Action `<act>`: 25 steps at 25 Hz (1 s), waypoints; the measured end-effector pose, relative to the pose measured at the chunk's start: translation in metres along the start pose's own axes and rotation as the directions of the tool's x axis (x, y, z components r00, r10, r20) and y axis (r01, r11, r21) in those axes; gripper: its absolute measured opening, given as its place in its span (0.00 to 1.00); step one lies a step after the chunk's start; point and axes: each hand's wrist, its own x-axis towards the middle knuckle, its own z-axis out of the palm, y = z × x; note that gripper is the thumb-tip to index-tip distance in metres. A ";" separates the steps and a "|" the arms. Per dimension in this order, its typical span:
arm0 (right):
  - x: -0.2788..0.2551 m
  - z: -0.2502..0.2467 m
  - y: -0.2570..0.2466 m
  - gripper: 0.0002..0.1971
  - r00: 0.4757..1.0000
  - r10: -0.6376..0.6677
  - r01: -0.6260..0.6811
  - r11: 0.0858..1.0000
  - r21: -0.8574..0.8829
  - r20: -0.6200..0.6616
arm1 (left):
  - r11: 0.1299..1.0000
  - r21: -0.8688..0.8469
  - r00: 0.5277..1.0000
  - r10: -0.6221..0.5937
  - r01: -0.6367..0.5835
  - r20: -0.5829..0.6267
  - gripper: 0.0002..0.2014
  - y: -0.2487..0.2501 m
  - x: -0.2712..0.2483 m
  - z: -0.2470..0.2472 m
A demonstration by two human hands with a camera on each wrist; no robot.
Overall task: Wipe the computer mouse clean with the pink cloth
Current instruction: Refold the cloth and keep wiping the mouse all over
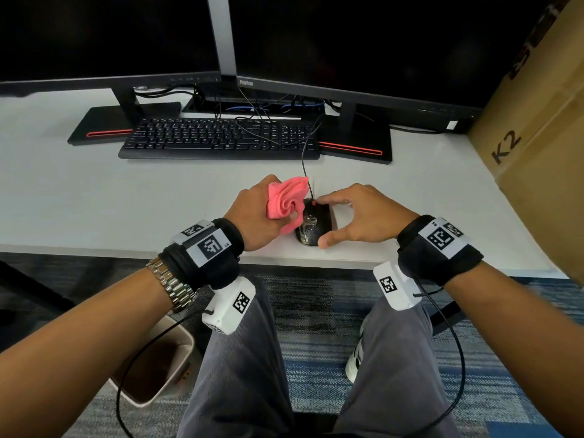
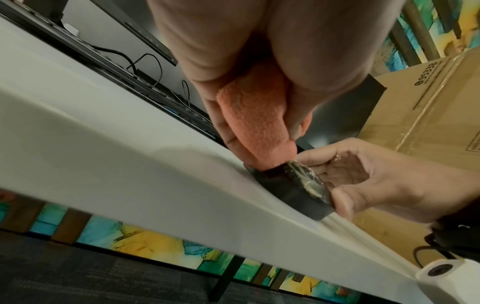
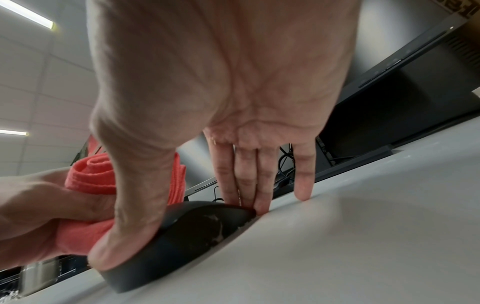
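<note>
A black computer mouse (image 1: 313,227) with whitish smears on its top lies near the front edge of the white desk (image 1: 94,197). My right hand (image 1: 357,216) pinches it, thumb at its rear and fingers along its far right side, as the right wrist view shows on the mouse (image 3: 187,232). My left hand (image 1: 259,213) grips a bunched pink cloth (image 1: 286,200) and presses its lower end against the mouse's left side. In the left wrist view the cloth (image 2: 254,117) meets the mouse (image 2: 293,193) at its front left.
The mouse cable (image 1: 305,165) runs back over a black keyboard (image 1: 218,137). Two dark monitors stand behind it. A large cardboard box (image 1: 537,137) fills the desk's right side. A waste bin (image 1: 155,365) sits on the floor at lower left.
</note>
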 end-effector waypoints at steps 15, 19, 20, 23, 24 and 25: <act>-0.001 -0.001 -0.004 0.48 1.000 -0.007 0.007 1.000 -0.001 0.000 | 0.999 -0.007 0.999 0.037 -0.037 0.003 0.15 0.009 0.025 0.002; -0.001 -0.001 -0.002 0.49 1.000 0.004 -0.004 1.000 0.006 0.012 | 0.997 -0.021 0.997 0.074 -0.074 0.032 0.15 0.005 0.018 0.000; -0.002 -0.001 -0.003 0.49 1.000 0.006 -0.006 1.000 0.012 0.014 | 0.996 -0.028 0.995 0.083 -0.082 0.048 0.14 0.004 0.018 -0.001; -0.002 -0.001 -0.004 0.50 1.000 0.011 -0.011 1.000 0.011 0.010 | 0.996 -0.060 0.994 0.076 -0.072 0.077 0.13 0.000 0.024 -0.007; -0.002 -0.001 -0.004 0.50 1.000 0.016 -0.016 1.000 0.005 0.008 | 0.996 -0.061 0.995 0.067 -0.063 0.068 0.13 -0.002 0.029 -0.008; -0.002 0.000 -0.003 0.50 1.000 0.021 -0.021 1.000 0.001 0.004 | 0.997 -0.053 0.997 0.060 -0.057 0.054 0.14 -0.002 0.034 -0.009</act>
